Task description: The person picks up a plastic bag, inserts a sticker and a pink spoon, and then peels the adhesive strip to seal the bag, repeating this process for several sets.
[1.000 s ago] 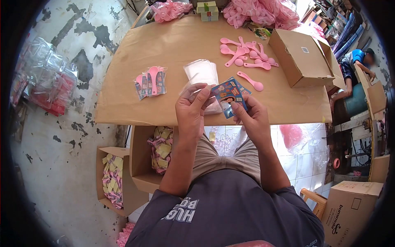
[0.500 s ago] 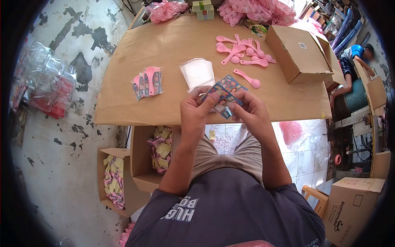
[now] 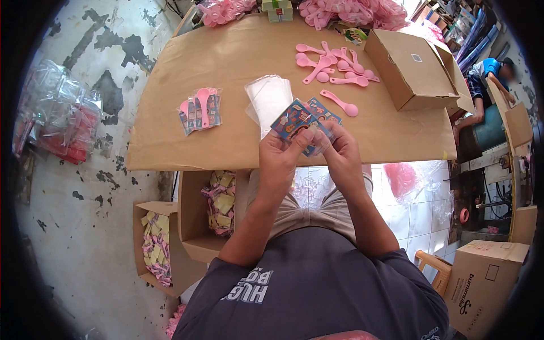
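Note:
Above the table's near edge, my left hand (image 3: pixel 279 160) is closed, its thumb pressed on a blue printed card (image 3: pixel 290 118). My right hand (image 3: pixel 344 158) pinches more blue printed cards (image 3: pixel 324 110) just beside it, and the two sets overlap. Something clear and shiny, like plastic film, shows between the thumbs; its extent I cannot make out. Behind the hands lies a fanned stack of clear plastic bags (image 3: pixel 268 99). A single pink spoon (image 3: pixel 339 103) rests to the right, in front of a heap of pink spoons (image 3: pixel 326 61). Bagged spoons with cards (image 3: pixel 201 110) lie at left.
A cardboard box (image 3: pixel 412 71) stands on the table's right side. Pink bundles (image 3: pixel 354 12) line the back edge. Below at left are open boxes (image 3: pixel 192 212) of packed items. Another person (image 3: pixel 486 76) sits at far right.
My left hand has turned its card more face-up and moved right, closer to my right hand. Both thumbs now meet over the cards. The view has shifted slightly.

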